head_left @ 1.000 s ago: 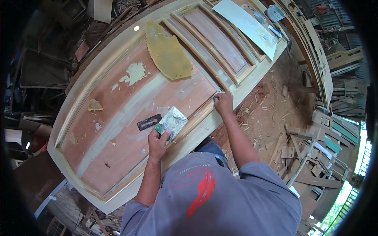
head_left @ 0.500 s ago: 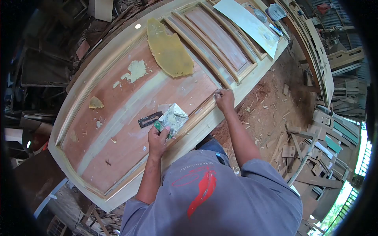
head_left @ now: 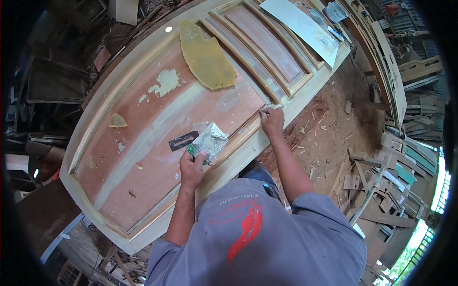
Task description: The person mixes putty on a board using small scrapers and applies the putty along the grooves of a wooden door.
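Note:
My left hand (head_left: 192, 170) grips a putty knife (head_left: 210, 141) by its green handle, the wide blade smeared with pale putty. Just beyond that blade, a dark flat tool (head_left: 183, 141) lies on the reddish wooden panel (head_left: 157, 181). My right hand (head_left: 273, 121) is closed at the panel's near moulding, close to the corner by the cross rail; whatever its fingers hold is too small to make out. Pale putty patches (head_left: 168, 82) and a long light stripe mark the panel. A yellowish irregular sheet (head_left: 207, 59) lies across the panel's upper part.
A white board (head_left: 300, 28) rests over the far slatted section, with a white tub (head_left: 335, 13) and a round lid (head_left: 316, 16) near it. Wood chips litter the floor at right, beside a pile of wood offcuts (head_left: 381, 190). A small yellowish scrap (head_left: 118, 121) lies at left.
The view has shifted slightly. The putty knife is tilted a little differently in my left hand, while my right hand stays at nearly the same place on the moulding.

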`<state>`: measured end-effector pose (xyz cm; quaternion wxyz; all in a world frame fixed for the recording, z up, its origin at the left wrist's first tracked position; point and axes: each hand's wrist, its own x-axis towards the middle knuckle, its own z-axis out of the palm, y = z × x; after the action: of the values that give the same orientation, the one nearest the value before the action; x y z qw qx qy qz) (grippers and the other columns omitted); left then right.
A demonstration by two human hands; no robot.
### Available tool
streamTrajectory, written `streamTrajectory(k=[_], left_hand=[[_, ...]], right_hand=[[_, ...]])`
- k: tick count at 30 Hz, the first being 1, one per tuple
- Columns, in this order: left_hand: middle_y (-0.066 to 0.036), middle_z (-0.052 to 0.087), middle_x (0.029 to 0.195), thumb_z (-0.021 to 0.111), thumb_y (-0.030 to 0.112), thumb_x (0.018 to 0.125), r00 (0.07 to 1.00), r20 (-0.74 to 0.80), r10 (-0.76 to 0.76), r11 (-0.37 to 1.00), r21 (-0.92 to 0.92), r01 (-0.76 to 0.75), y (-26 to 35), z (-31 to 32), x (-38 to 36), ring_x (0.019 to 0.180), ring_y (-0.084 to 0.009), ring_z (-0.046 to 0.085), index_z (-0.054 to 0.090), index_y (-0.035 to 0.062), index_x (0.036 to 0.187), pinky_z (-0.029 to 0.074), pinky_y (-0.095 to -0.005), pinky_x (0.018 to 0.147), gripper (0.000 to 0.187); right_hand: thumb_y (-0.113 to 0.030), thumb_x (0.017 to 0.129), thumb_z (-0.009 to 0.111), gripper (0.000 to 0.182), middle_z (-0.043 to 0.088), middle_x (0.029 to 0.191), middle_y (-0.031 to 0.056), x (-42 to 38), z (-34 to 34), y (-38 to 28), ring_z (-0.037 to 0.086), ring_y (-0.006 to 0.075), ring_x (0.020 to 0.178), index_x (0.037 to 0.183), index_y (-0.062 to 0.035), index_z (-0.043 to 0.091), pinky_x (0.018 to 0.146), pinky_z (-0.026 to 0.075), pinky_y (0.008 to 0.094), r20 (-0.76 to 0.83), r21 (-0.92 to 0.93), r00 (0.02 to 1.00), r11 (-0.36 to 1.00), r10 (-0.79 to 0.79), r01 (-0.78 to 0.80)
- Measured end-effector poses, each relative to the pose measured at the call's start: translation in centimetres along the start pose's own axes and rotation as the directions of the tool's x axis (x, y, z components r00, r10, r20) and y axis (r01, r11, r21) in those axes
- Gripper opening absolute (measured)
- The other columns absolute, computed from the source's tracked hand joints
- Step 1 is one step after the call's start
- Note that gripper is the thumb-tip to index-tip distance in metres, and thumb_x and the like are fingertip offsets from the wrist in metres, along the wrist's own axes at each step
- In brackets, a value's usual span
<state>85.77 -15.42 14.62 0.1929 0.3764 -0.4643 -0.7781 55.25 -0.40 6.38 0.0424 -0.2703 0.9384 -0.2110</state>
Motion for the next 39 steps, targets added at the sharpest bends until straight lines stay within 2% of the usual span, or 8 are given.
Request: streamTrajectory(k=[8, 9, 13, 19, 23, 32, 35, 39], left_hand=[[-0.012, 0.069, 0.124, 0.06, 0.007, 0.104, 0.999, -0.03, 0.041, 0.998, -0.039, -0.042, 0.1, 0.6, 0.3, 0.104, -0.0176, 0.07, 0.056, -0.0029, 0.139, 0.065, -0.0323, 0.071, 0.037], [-0.012, 0.068, 0.126, 0.06, 0.007, 0.104, 0.997, -0.044, 0.059, 0.997, -0.044, -0.061, 0.3, 0.9, 0.3, 0.107, -0.0177, 0.07, 0.055, -0.0028, 0.14, 0.065, -0.0322, 0.072, 0.038], [-0.011, 0.069, 0.127, 0.061, 0.007, 0.104, 0.995, -0.065, 0.072, 0.997, 0.01, -0.072, 0.0, 0.6, 0.3, 0.112, -0.0179, 0.069, 0.055, -0.0022, 0.141, 0.062, -0.033, 0.087, 0.039], [-0.01, 0.07, 0.126, 0.062, 0.007, 0.103, 0.991, -0.009, -0.133, 0.987, -0.095, 0.132, -1.9, 0.8, 0.6, 0.114, -0.0191, 0.069, 0.057, -0.0027, 0.138, 0.055, -0.0337, 0.101, 0.037], [-0.011, 0.071, 0.126, 0.061, 0.006, 0.101, 0.978, -0.053, -0.201, 0.966, -0.176, 0.189, -4.8, 1.9, 1.6, 0.115, -0.0205, 0.069, 0.059, -0.0034, 0.138, 0.054, -0.0363, 0.104, 0.038], [-0.018, 0.064, 0.139, 0.056, 0.008, 0.094, 0.98, -0.153, -0.123, 0.77, -0.638, -0.003, -6.0, 8.3, 3.0, 0.131, -0.0323, 0.063, 0.051, -0.0058, 0.145, 0.048, -0.048, 0.118, 0.053], [-0.02, 0.063, 0.141, 0.057, 0.011, 0.091, 0.97, -0.192, -0.148, 0.718, -0.696, -0.028, -8.8, 10.9, 4.6, 0.133, -0.0347, 0.062, 0.05, -0.0065, 0.146, 0.049, -0.053, 0.117, 0.058], [-0.023, 0.063, 0.141, 0.056, 0.012, 0.088, 0.976, -0.153, -0.154, 0.599, -0.8, -0.031, -10.3, 15.5, 7.2, 0.127, -0.0385, 0.065, 0.048, -0.0095, 0.146, 0.059, -0.0491, 0.104, 0.062]], right_hand=[[-0.018, 0.084, 0.08, 0.015, 0.071, 0.083, 0.0221, -5.9, 2.2, -2.7, 0.065, 0.0404, 0.088, 0.095, -0.0073, 0.082, 0.083, 0.053, 0.0507, 0.215, 0.202, 0.965, 0.974, -0.149, 0.106], [-0.016, 0.085, 0.08, 0.016, 0.075, 0.085, 0.0188, -6.1, 0.1, -4.6, 0.07, 0.0323, 0.087, 0.098, -0.0066, 0.083, 0.082, 0.056, 0.0436, 0.312, 0.159, 0.947, 0.987, -0.075, 0.026], [-0.012, 0.089, 0.08, 0.018, 0.079, 0.094, 0.0117, -6.4, 0.4, -1.3, 0.073, 0.0171, 0.085, 0.104, -0.0018, 0.082, 0.079, 0.057, 0.0307, 0.302, 0.497, 0.929, 0.797, 0.213, -0.344], [-0.009, 0.088, 0.082, 0.034, 0.074, 0.086, 0.0038, -4.0, -2.0, 2.8, 0.061, 0.008, 0.072, 0.12, 0.0004, 0.077, 0.069, 0.052, 0.0253, 0.276, 0.64, 0.882, 0.612, 0.382, -0.465], [-0.006, 0.088, 0.08, 0.039, 0.071, 0.083, 0.0018, -3.4, -3.7, 4.0, 0.059, 0.0063, 0.072, 0.125, 0.0017, 0.074, 0.068, 0.049, 0.0236, 0.449, 0.68, 0.867, 0.547, 0.216, -0.488], [-0.004, 0.09, 0.075, 0.037, 0.07, 0.087, -0.0006, -0.1, -6.2, 7.6, 0.059, 0.006, 0.078, 0.128, 0.0003, 0.073, 0.073, 0.049, 0.022, 0.709, 0.658, 0.703, 0.411, -0.055, -0.631], [-0.005, 0.091, 0.074, 0.036, 0.071, 0.089, -0.0004, 1.6, -5.8, 10.2, 0.059, 0.0057, 0.078, 0.127, -0.0001, 0.074, 0.074, 0.048, 0.0214, 0.725, 0.659, 0.685, 0.355, -0.069, -0.663], [-0.005, 0.093, 0.073, 0.034, 0.071, 0.089, -0.0009, 4.6, -7.4, 12.1, 0.06, 0.0052, 0.079, 0.126, 0.0, 0.073, 0.074, 0.048, 0.0212, 0.767, 0.621, 0.637, 0.34, -0.078, -0.706]])
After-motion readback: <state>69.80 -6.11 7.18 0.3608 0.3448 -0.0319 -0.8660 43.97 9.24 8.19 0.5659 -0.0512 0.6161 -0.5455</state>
